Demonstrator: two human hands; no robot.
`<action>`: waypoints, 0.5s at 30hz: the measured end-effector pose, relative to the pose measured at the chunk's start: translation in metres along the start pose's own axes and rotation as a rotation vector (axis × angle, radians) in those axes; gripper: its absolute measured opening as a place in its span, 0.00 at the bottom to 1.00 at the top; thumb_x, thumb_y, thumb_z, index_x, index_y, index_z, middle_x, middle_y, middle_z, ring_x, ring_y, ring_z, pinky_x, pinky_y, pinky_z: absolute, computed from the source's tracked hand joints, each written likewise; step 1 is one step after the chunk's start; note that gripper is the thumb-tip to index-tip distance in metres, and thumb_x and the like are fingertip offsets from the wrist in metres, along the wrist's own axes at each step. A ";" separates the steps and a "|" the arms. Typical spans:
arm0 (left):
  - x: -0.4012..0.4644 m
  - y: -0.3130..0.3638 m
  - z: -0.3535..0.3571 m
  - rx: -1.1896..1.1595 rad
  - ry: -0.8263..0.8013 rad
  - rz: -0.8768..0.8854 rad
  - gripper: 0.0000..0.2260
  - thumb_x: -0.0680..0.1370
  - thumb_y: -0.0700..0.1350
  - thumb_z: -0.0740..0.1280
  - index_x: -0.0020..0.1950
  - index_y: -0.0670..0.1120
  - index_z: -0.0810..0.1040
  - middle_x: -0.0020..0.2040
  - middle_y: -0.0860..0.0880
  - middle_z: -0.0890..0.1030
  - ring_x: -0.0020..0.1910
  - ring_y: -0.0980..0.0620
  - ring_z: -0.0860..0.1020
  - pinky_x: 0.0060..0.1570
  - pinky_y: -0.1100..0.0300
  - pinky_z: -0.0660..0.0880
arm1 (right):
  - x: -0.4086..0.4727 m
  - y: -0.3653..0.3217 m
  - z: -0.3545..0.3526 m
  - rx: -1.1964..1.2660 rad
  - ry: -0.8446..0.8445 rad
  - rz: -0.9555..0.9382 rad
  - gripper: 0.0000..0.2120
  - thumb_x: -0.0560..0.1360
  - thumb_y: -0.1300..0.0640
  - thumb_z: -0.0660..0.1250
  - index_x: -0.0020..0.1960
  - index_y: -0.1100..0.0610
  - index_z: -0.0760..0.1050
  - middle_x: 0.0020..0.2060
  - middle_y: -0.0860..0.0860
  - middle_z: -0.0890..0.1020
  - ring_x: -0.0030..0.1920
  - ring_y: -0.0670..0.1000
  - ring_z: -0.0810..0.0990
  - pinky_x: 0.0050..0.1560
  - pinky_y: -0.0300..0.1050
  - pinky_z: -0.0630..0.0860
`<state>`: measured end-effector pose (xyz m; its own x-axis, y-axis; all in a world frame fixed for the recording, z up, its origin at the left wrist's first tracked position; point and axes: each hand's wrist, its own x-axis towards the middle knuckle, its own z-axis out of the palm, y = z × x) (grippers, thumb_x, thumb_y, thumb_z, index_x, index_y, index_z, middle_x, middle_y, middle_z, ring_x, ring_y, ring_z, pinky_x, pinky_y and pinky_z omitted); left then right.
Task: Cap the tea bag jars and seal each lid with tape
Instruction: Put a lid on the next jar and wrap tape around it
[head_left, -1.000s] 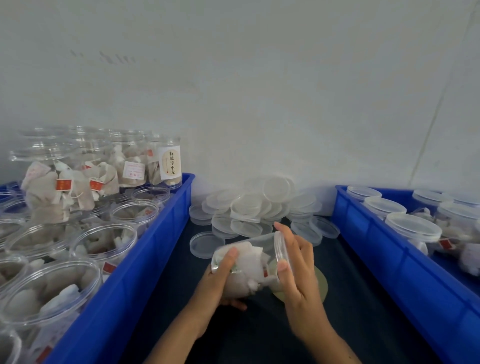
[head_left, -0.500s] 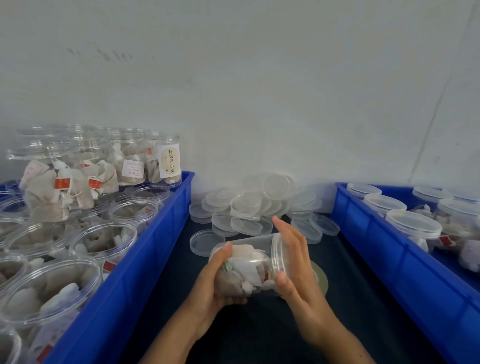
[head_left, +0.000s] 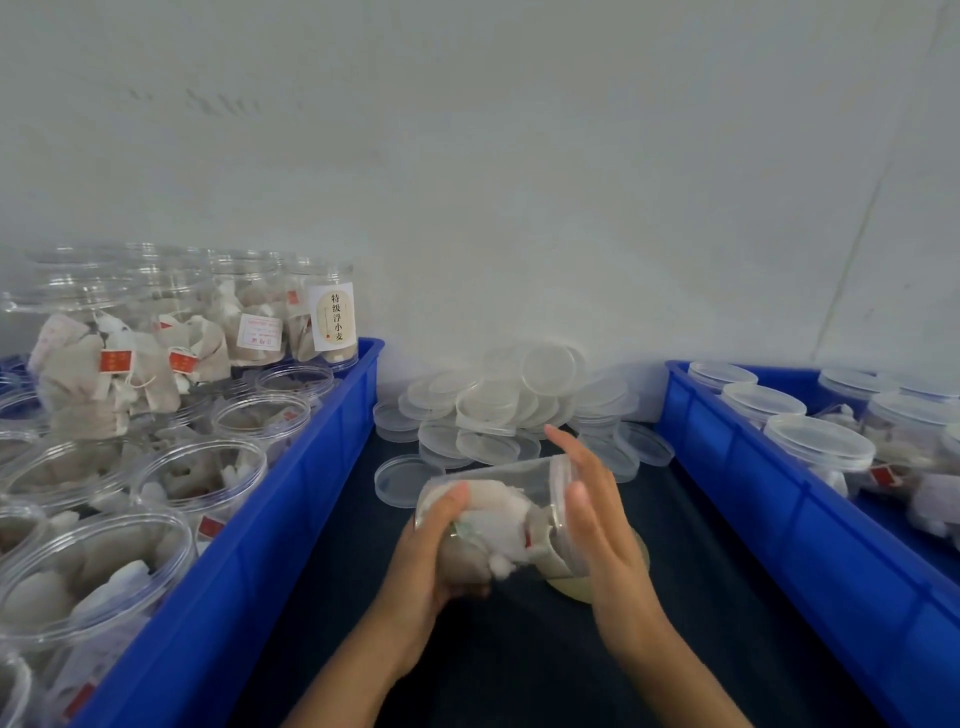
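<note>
Left hand (head_left: 434, 558): wraps the base end of the jar (head_left: 498, 517), thumb over the top, fingers curled under; firm hold.
Left bin (head_left: 291, 499): blue, full of uncapped jars of tea bags, a second layer stacked behind, one with a printed label.
Jar: held in the air between the two bins, above the dark tabletop (head_left: 519, 665), packed with tea bags.
Jar axis: long axis lies roughly sideways, left to right; base in the left palm, mouth pointing right and slightly up.
Lid (head_left: 560, 491): clear disc sits on the mouth end; cannot tell if fully seated.
Loose lids (head_left: 498, 410): pile at the back against the wall, one lying apart just beside the jar.
Right hand (head_left: 597, 514): fingers straight and spread, palm flat against the lid, gripping nothing.
Tape roll (head_left: 613, 577): pale roll partly hidden under the right hand, resting on the tabletop.
Right bin (head_left: 769, 499): blue, holds capped jars.
Step, judged: pressing the lid home; taping not yet done.
Risk 1: an off-centre push could seat the lid crooked, so it pops off.
Risk 2: with the jar on its side, a loose lid would let bags spill.
Risk 3: a bag string caught at the rim would block the seal.
</note>
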<state>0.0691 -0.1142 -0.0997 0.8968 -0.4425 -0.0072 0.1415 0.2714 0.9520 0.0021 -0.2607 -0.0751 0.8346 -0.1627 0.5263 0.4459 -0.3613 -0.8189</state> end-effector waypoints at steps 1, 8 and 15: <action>-0.001 0.002 -0.002 -0.027 -0.060 -0.101 0.25 0.68 0.63 0.70 0.57 0.48 0.82 0.49 0.39 0.84 0.41 0.46 0.82 0.35 0.56 0.77 | -0.001 0.001 -0.002 -0.119 -0.038 -0.079 0.25 0.73 0.31 0.54 0.70 0.32 0.61 0.64 0.36 0.68 0.65 0.36 0.68 0.55 0.27 0.70; 0.004 0.000 -0.009 -0.121 -0.224 -0.188 0.23 0.67 0.65 0.68 0.51 0.49 0.86 0.44 0.41 0.83 0.36 0.49 0.81 0.32 0.59 0.75 | 0.000 0.009 -0.003 -0.347 0.029 -0.308 0.25 0.75 0.33 0.56 0.69 0.42 0.67 0.58 0.45 0.70 0.57 0.51 0.75 0.50 0.43 0.77; 0.000 -0.013 0.005 -0.114 -0.146 -0.008 0.28 0.68 0.65 0.65 0.57 0.47 0.82 0.46 0.39 0.83 0.37 0.49 0.81 0.32 0.59 0.76 | 0.005 0.012 -0.005 -0.192 0.107 -0.244 0.19 0.75 0.42 0.59 0.65 0.42 0.72 0.55 0.45 0.74 0.57 0.47 0.75 0.53 0.30 0.71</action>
<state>0.0656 -0.1220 -0.1107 0.8261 -0.5622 0.0378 0.2027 0.3592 0.9110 0.0098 -0.2701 -0.0812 0.6675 -0.1423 0.7309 0.5505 -0.5667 -0.6131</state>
